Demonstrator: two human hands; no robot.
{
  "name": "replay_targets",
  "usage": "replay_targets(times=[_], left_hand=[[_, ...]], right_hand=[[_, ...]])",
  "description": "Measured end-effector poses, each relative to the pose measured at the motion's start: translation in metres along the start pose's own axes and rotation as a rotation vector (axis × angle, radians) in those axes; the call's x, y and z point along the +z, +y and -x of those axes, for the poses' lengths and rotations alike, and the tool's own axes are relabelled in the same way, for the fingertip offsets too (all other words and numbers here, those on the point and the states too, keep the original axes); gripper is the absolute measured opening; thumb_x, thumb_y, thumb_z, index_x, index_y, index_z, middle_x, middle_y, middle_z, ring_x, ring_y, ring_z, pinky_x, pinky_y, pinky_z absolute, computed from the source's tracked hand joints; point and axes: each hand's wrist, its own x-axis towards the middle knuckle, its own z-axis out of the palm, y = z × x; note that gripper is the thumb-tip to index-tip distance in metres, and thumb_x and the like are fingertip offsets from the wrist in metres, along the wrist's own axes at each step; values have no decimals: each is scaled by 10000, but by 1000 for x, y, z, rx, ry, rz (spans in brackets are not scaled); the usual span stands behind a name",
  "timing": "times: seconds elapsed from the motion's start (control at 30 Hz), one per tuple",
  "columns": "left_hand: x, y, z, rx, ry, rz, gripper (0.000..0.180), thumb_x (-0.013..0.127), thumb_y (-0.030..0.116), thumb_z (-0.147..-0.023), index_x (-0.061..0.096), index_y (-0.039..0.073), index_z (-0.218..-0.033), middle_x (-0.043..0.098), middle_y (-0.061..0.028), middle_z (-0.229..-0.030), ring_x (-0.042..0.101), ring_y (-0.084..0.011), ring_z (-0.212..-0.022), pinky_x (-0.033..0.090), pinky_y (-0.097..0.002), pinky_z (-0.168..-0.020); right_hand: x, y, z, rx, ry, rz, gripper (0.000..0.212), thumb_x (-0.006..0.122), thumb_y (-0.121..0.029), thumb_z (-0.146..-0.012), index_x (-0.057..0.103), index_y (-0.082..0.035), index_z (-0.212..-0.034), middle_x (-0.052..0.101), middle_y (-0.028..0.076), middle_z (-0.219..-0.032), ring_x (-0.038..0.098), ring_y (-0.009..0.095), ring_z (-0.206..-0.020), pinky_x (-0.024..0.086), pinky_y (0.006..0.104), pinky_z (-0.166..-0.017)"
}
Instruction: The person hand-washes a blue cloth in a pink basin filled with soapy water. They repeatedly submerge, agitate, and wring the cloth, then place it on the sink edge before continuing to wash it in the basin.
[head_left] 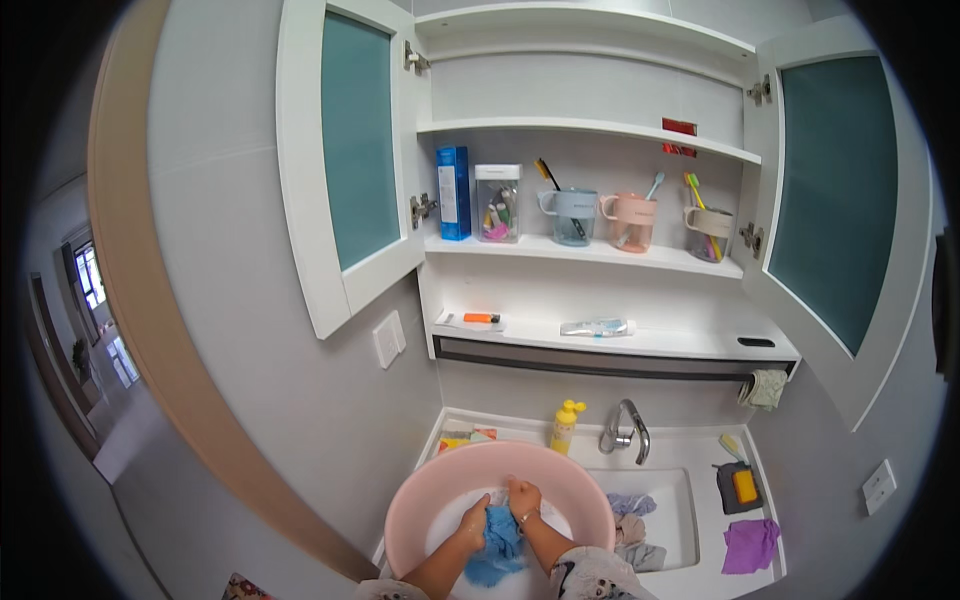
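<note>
A wet blue cloth (497, 548) hangs from between my hands inside a large pink basin (415, 485), its lower part in whitish, sudsy water. My left hand (474, 521) is closed on the cloth's left edge. Fingers curled, my right hand (524, 499) grips its upper right part, a little farther from me; a thin bracelet circles that wrist. The two hands are close together, and some of my fingertips are hidden by the cloth and the hands themselves.
Right of the basin, a white sink (678, 510) holds several crumpled cloths (630, 530) below a chrome faucet (625, 435). A yellow pump bottle (564, 428) stands behind. A purple cloth (750, 547) and a yellow sponge (744, 487) lie rightmost. Overhead, a white cabinet's doors (357, 140) stand wide.
</note>
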Motion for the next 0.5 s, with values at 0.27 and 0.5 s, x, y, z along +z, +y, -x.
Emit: replay_targets(times=[0.27,0.5], left_hand=[[-84,-25,-72,332,286,-844,353,562,219,-838,503,-30,-1081,577,-171,-973,571,-228,-875,502,-362,-701],[-60,-19,-98,8,-34,-168,361,539,245,-852,501,-24,-1090,579,-161,-986,571,-233,-881,499,-378,-722]], right_hand=[[17,81,24,110,-495,687,337,571,-341,-798,609,-28,-915,613,171,-955,575,274,-934,446,340,-815],[16,86,-8,101,-414,175,337,557,-348,-803,615,-39,-924,614,170,-962,577,286,-931,446,346,-814]])
